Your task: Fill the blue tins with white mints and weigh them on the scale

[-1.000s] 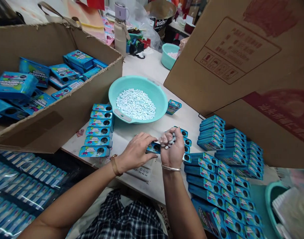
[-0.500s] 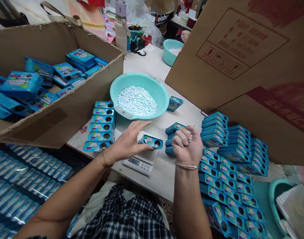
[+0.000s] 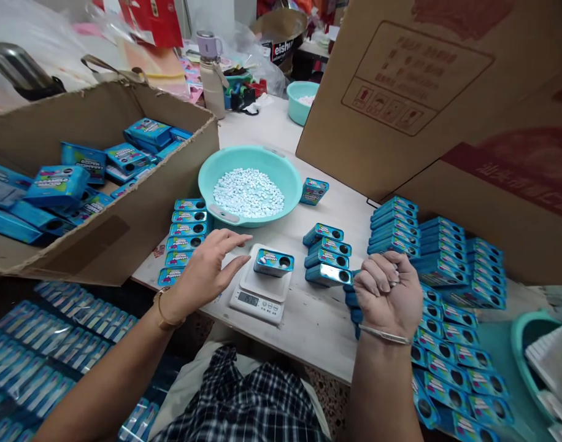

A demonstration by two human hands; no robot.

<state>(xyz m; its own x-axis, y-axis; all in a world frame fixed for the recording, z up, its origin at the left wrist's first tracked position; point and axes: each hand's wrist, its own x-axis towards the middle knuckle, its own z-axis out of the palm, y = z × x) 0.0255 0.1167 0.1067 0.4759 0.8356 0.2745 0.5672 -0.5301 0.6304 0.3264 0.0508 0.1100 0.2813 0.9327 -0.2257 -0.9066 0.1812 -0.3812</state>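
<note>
A blue tin with a dark round opening in its top sits on a small white kitchen scale, whose display is lit. A pale bit lies on the tin's lid. My left hand is open just left of the scale, thumb and fingers apart, touching neither. To the right, my right hand is a closed fist, palm side up; something pale shows at its fingertips, but its contents are hidden. Behind the scale stands a turquoise basin holding many small white pellet-like candies.
Blue tins stand in a row on the left, a short row right of the scale and stacked groups at far right. A cardboard box holds more tins. A large carton walls the right.
My left hand has drawn back left from the tin, leaving it on the scale. My right fist has moved right, away from the short row of tins. The view has shifted.
</note>
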